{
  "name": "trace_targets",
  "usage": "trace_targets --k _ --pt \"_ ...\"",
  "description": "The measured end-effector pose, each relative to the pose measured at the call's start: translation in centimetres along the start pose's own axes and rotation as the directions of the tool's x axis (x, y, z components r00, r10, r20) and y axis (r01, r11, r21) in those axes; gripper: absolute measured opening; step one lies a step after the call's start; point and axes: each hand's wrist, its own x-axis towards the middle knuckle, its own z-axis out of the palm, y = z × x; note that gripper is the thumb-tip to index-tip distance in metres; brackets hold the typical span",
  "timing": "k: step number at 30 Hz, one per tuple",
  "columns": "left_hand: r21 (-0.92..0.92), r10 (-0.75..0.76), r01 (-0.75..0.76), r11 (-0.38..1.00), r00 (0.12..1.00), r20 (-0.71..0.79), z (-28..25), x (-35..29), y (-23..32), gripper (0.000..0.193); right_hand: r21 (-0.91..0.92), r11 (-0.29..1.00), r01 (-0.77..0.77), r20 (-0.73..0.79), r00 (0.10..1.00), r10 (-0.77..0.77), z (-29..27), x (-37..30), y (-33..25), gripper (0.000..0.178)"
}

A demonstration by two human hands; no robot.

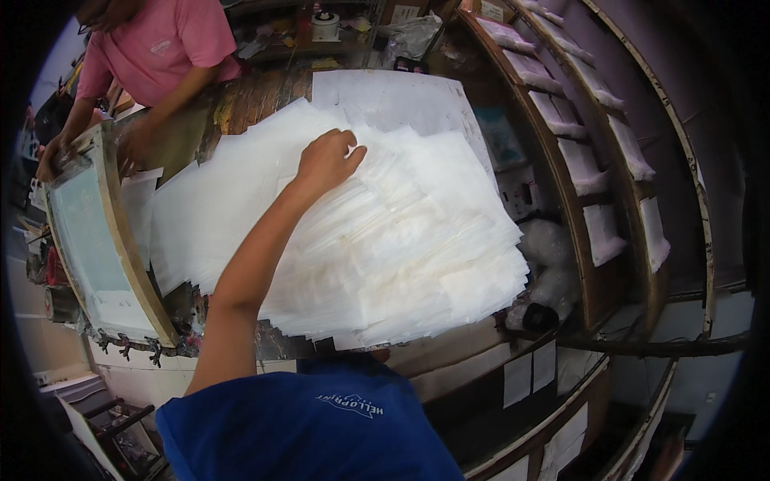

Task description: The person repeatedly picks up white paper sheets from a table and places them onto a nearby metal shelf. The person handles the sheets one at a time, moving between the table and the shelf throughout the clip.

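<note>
Seemingly, the white sheets [401,248] are already largely fanned in overlapping layers across the bench [261,103], none being seen lifted clear, while the left hand [326,162] is curled over them, any grip being impossible to tell.

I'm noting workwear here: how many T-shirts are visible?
2: a pink T-shirt at upper left, above the screen-printing frame in the picture, and a blue T-shirt at the bottom, below the white sheets. Others could be hidden.
</note>
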Motion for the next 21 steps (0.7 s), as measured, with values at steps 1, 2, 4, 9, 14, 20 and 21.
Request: trace_targets --k 1,2,4,9,14,20,21 --pt "0.117 -0.037 0.031 0.993 0.998 0.051 1.0 1.9 -0.5 0.029 0.001 0.993 0.114 0.011 0.993 -0.114 0.3 1.7 -3.2 0.016" --pt "0.235 -0.081 0.057 0.970 0.992 0.094 1.9 3.7 -0.6 0.029 0.012 0.979 0.204 0.012 0.979 -0.204 0.7 2.8 -6.2 0.016" --pt "0.383 -0.187 0.102 0.918 0.963 0.192 3.7 6.0 -1.3 0.027 0.041 0.930 0.365 -0.006 0.931 -0.366 0.9 2.3 -13.2 0.016" --pt "0.438 -0.334 0.168 0.883 0.880 0.337 5.1 8.7 -2.0 0.030 0.010 0.758 0.652 0.112 0.752 -0.649 2.1 -0.3 -24.4 0.020" --pt "0.358 -0.154 0.092 0.929 0.977 0.148 5.0 7.9 -3.0 0.023 0.321 0.626 0.711 0.099 0.632 -0.769 3.9 -1.9 -30.9 0.022" --pt "0.166 0.201 -0.208 0.964 0.978 0.058 1.2 -0.4 6.2 0.013 0.754 0.362 0.548 0.040 0.511 -0.858 10.5 -4.3 -38.7 0.032" --pt "0.128 0.300 -0.308 0.943 0.951 0.079 0.7 -2.5 8.0 0.011 0.809 0.294 0.509 0.004 0.495 -0.869 12.0 -5.1 -39.7 0.036"
